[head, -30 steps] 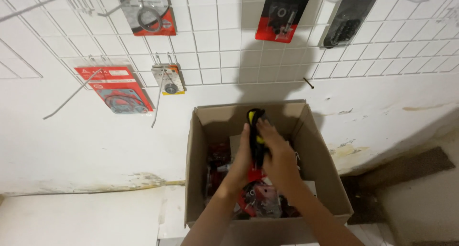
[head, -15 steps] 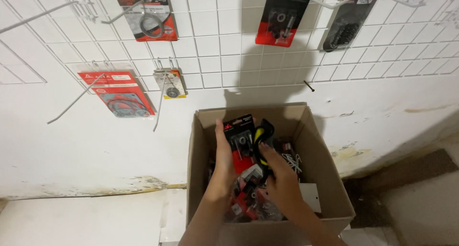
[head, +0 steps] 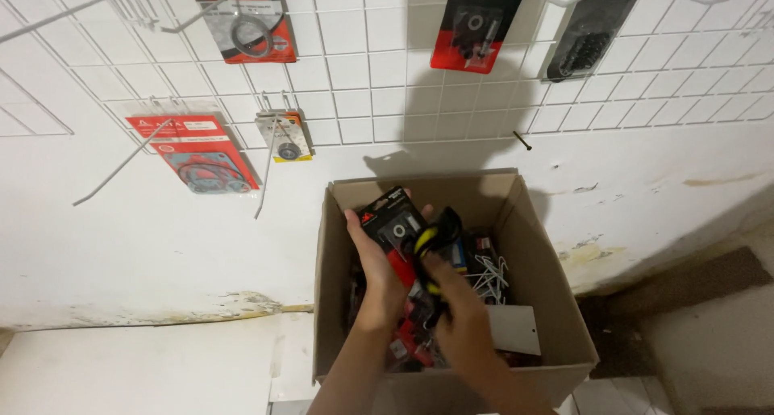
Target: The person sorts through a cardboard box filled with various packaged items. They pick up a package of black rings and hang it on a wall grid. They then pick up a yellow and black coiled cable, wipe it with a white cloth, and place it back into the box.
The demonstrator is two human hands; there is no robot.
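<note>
The left hand (head: 379, 262) is closed on a black and red blister pack (head: 395, 225), thumb on its left edge, fingers behind it, lifting it just above the mouth of the cardboard box (head: 536, 262). The right hand (head: 455, 318) pinches a second pack, black with a yellow part (head: 431, 241), touching the right side of the first one. Both packs sit over the far middle of the box.

Below the hands the box holds many more red and black packs (head: 407, 346), a bundle of white wire hooks (head: 488, 274) to the right, and a white card (head: 512, 330) near the right wall.

On the wire grid (head: 363, 60) on the far wall only a few packs hang: a flat red one (head: 193, 153) at left, a small one (head: 284, 137) beside it, three higher up. Several hooks (head: 113, 169) are bare. Judging by this, the hanging looks early, with most of the stock left in the box
</note>
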